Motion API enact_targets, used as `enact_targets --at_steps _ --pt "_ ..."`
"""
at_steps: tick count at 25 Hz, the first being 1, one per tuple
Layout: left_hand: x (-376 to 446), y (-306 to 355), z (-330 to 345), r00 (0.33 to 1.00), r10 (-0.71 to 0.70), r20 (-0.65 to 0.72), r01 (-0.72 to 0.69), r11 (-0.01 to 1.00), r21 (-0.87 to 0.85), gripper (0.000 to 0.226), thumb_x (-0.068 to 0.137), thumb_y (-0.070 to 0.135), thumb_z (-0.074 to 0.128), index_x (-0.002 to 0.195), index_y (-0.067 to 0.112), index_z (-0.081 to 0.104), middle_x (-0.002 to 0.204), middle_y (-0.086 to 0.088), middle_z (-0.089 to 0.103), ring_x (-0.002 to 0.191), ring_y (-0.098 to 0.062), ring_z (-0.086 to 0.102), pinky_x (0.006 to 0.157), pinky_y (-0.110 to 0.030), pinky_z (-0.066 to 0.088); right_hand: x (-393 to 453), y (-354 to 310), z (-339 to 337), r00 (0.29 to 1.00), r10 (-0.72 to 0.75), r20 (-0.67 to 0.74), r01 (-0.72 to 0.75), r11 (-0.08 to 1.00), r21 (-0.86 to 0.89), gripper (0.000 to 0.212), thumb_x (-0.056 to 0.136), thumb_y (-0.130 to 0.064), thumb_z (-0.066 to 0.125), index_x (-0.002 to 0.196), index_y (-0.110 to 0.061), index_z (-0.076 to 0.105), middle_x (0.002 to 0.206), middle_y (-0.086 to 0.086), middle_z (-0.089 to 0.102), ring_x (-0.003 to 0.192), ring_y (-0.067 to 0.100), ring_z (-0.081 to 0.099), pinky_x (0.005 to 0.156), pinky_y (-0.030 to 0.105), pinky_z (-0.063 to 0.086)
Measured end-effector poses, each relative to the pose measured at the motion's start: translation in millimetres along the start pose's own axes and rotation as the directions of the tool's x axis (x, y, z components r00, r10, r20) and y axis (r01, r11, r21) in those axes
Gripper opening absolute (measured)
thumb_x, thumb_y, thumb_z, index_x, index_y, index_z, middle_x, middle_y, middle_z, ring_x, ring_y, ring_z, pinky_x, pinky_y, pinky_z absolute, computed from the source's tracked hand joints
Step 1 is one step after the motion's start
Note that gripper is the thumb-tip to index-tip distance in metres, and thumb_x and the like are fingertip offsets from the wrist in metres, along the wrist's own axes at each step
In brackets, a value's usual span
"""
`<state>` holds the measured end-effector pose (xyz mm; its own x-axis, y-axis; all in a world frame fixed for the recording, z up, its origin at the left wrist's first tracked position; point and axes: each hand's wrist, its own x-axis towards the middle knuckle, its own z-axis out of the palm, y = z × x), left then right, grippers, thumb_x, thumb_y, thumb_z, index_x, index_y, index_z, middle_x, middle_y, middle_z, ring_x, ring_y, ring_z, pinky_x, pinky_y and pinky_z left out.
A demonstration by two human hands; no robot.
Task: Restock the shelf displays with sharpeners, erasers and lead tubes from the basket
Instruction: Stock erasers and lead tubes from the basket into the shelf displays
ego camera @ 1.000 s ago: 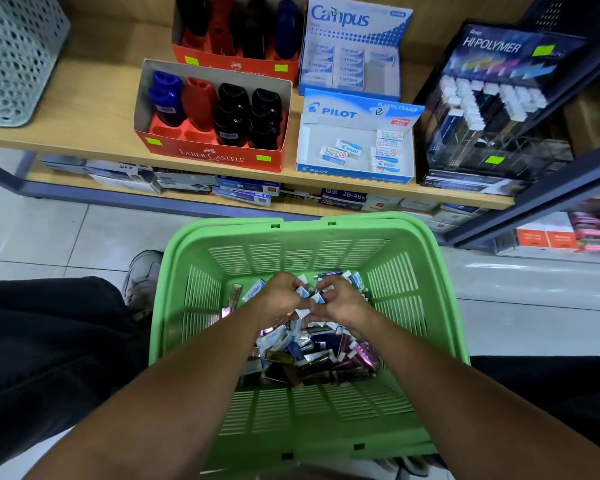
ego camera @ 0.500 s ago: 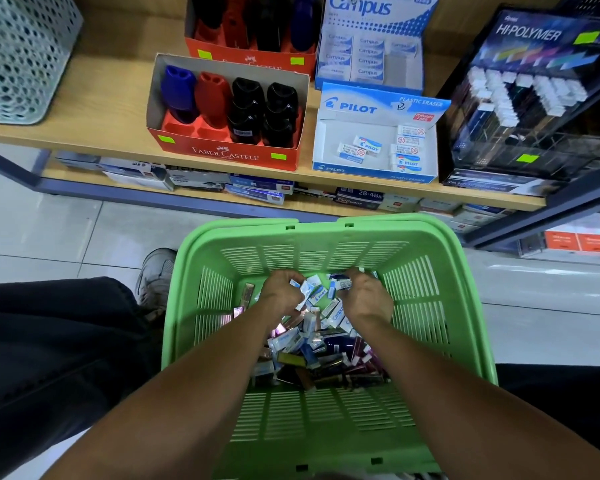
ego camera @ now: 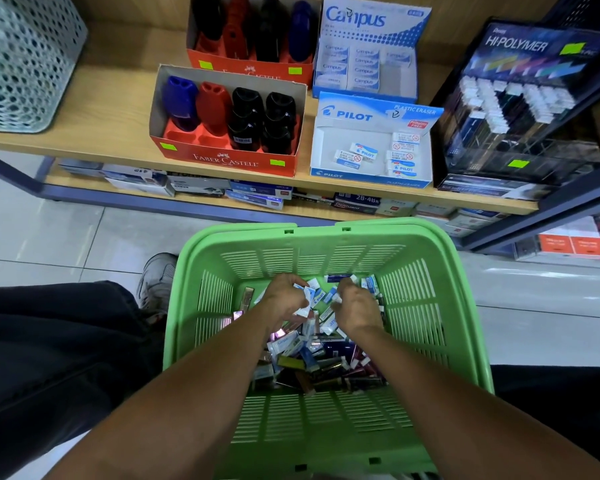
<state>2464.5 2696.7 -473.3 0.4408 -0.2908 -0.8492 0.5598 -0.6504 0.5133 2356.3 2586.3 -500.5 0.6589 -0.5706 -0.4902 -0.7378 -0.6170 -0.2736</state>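
Note:
Both my hands are down inside the green basket (ego camera: 430, 306), over a heap of small erasers and lead tubes (ego camera: 312, 362). My left hand (ego camera: 284, 299) is curled around several white-and-blue Pilot erasers (ego camera: 309, 296). My right hand (ego camera: 355, 304) is curled over more erasers at the heap's far side; what its fingers hold is hidden. On the shelf above stand the Pilot eraser box (ego camera: 371, 150) with a few erasers in it, the Campus eraser box (ego camera: 368, 57), two red Faber-Castell sharpener boxes (ego camera: 226, 123) and the dark Hi-Polymer lead display (ego camera: 520, 109).
A pale perforated bin (ego camera: 25, 60) stands on the wooden shelf (ego camera: 94, 129) at the left. Boxed stock lies on the lower shelf (ego camera: 257, 195). My dark trouser leg (ego camera: 56, 358) and a grey shoe (ego camera: 156, 278) are left of the basket on the tiled floor.
My hands have shifted slightly apart and toward the basket's far side while gathering erasers. The view has tilted down, so the shelf boxes sit lower in frame.

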Motion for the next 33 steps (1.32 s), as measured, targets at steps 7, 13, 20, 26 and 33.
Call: enact_targets --at_steps 7,13,20,26,33 --pt "-2.8 3.6 0.4 1.0 0.014 -0.008 -0.014 0.999 0.036 0.032 0.085 -0.018 0.058 0.086 0.014 0.06 0.096 -0.015 0.061 0.069 -0.029 0.069 0.049 -0.035 0.059 22.8 -13.3 3.5 0.995 -0.014 0.1 0.029 0.988 -0.151 0.029 0.091 -0.024 0.071 0.113 -0.009 0.06 0.113 0.012 0.065 0.099 0.028 0.066 0.078 0.033 0.054" --pt "-7.6 7.6 -0.9 1.0 -0.02 0.024 0.019 0.999 0.035 0.031 0.078 -0.014 0.072 0.091 0.01 0.057 0.098 -0.014 0.056 0.073 -0.03 0.065 0.055 -0.041 0.061 22.6 2.6 -19.8 0.983 -0.05 0.176 0.033 0.994 0.101 0.031 0.082 -0.03 0.081 0.109 -0.021 0.068 0.113 0.001 0.067 0.093 0.022 0.067 0.077 0.03 0.055" --pt "-74.1 46.2 -10.5 0.982 0.026 0.185 -0.035 0.998 0.047 0.03 0.083 -0.014 0.065 0.109 0.002 0.061 0.118 -0.023 0.056 0.087 -0.041 0.071 0.065 -0.043 0.062 -22.8 -3.2 -86.0 0.976 -0.188 0.106 0.083 0.783 0.617 0.026 0.072 0.002 0.083 0.091 -0.011 0.07 0.098 -0.001 0.071 0.093 0.016 0.065 0.089 0.033 0.055" --pt "-137.7 92.5 -29.7 0.96 0.224 0.168 -0.206 0.971 -0.118 0.035 0.08 0.001 0.079 0.11 0.006 0.063 0.094 -0.015 0.074 0.068 -0.026 0.071 0.059 -0.032 0.058 -62.4 -23.6 -168.7 0.952 -0.305 0.026 0.156 0.557 0.816 0.026 0.078 0.008 0.077 0.095 -0.009 0.068 0.082 0.0 0.074 0.061 0.009 0.064 0.052 0.02 0.049" --pt "-176.6 195.1 -43.1 0.883 0.468 -0.034 -0.465 0.864 -0.194 0.042 0.069 -0.01 0.083 0.096 0.011 0.058 0.072 -0.01 0.072 0.055 -0.02 0.067 0.055 -0.03 0.058 -42.9 -66.6 -260.8 0.945 -0.298 -0.135 0.289 0.564 0.774 0.031 0.087 0.009 0.068 0.11 -0.011 0.063 0.062 -0.007 0.064 0.058 0.008 0.06 0.061 0.021 0.05"
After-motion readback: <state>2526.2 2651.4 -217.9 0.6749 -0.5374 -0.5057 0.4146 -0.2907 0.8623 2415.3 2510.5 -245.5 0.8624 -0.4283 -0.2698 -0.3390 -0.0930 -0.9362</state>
